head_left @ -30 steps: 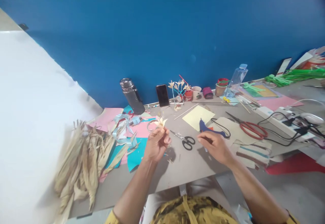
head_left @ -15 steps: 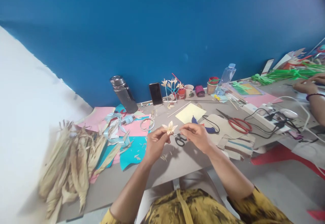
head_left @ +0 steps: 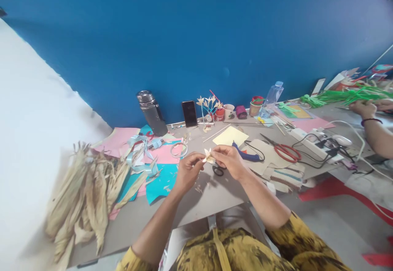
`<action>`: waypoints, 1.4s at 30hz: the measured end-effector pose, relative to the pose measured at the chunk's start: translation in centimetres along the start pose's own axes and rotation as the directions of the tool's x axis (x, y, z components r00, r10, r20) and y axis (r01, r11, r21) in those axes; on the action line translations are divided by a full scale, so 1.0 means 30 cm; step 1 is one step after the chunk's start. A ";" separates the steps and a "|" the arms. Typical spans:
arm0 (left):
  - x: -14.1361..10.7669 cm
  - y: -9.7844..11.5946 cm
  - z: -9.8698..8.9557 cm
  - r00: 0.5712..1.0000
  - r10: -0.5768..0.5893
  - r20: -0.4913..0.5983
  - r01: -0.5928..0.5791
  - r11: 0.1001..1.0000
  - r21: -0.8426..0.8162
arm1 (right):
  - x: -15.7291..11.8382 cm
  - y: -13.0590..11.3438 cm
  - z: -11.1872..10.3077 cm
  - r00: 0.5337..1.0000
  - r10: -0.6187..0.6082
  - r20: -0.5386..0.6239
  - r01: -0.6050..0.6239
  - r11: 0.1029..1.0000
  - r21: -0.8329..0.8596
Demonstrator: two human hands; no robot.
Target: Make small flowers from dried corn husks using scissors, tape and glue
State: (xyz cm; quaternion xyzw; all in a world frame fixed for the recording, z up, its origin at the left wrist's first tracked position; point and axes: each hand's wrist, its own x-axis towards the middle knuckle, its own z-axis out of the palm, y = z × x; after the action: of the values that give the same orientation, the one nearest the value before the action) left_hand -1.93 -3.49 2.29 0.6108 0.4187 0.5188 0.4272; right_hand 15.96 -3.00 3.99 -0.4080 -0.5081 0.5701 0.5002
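Observation:
A small cream flower (head_left: 208, 155) is held between my two hands above the table. My left hand (head_left: 189, 172) pinches it from its left side, fingertips at a petal. From the right, my right hand (head_left: 230, 161) has thumb and fingers closed on it too. Just below the flower lie black-handled scissors (head_left: 218, 170), partly hidden by my right hand. Behind my right hand is a blue glue gun (head_left: 249, 156), beside a pale yellow sheet (head_left: 230, 135). Finished-looking cream flowers (head_left: 209, 100) on blue stems stand near the wall.
Dried husks (head_left: 89, 197) cover the left end. A flask (head_left: 152, 115), phone (head_left: 189, 114) and bottle (head_left: 274, 95) stand at the back. Right are red-handled scissors (head_left: 287, 152), a power strip (head_left: 310, 142) and another person's hand (head_left: 364, 109).
My right hand has moved left onto the flower, which it was apart from before. The flower is turned differently. The other person's hand has shifted slightly left in view.

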 end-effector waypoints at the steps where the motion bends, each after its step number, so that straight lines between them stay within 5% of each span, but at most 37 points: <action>1: -0.001 -0.003 -0.002 1.000 -0.002 -0.005 0.002 1.000 -0.004 | 0.001 -0.002 0.005 1.000 -0.001 -0.002 0.001 1.000 -0.002; 6: 0.005 -0.021 -0.009 0.996 -0.089 0.022 0.090 0.995 -0.043 | 0.014 0.003 0.033 0.999 0.034 -0.007 -0.034 0.999 -0.004; 12: 0.030 -0.071 -0.070 0.968 -0.234 -0.096 0.242 0.966 0.088 | 0.031 0.057 -0.033 0.972 -0.056 -0.230 0.027 0.992 -0.125; 20: 0.033 -0.097 -0.170 0.944 -0.241 -0.224 0.272 0.955 0.117 | -0.069 0.103 -0.141 0.978 -0.027 -0.209 -0.030 0.964 -0.265; 23: 0.030 -0.069 -0.189 0.942 -0.275 -0.193 0.284 0.959 0.015 | -0.095 0.103 -0.143 0.978 -0.017 -0.209 -0.048 0.952 -0.301; 28: 0.026 -0.009 -0.182 0.940 -0.342 -0.012 0.289 0.812 -0.507 | -0.096 0.094 -0.070 0.992 0.005 -0.128 -0.041 0.959 -0.281; 31: 0.023 0.023 -0.169 0.947 -0.317 0.056 0.271 0.689 -0.672 | -0.086 0.084 -0.014 0.999 -0.022 -0.049 0.009 0.964 -0.267; 37: 0.001 0.066 -0.125 0.953 -0.290 0.084 0.249 0.599 -0.761 | -0.067 0.088 0.083 0.982 0.078 0.172 -0.081 0.997 0.006; 42: -0.018 0.061 -0.097 0.966 -0.245 0.086 0.234 0.677 -0.698 | -0.057 0.097 0.143 0.993 0.053 0.101 -0.057 0.997 0.043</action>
State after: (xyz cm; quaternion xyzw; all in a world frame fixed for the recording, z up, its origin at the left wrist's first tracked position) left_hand -4.75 -4.27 4.18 0.3385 0.2692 0.5826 0.6881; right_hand 11.61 -5.37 1.68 -0.3813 -0.5079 0.6148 0.4675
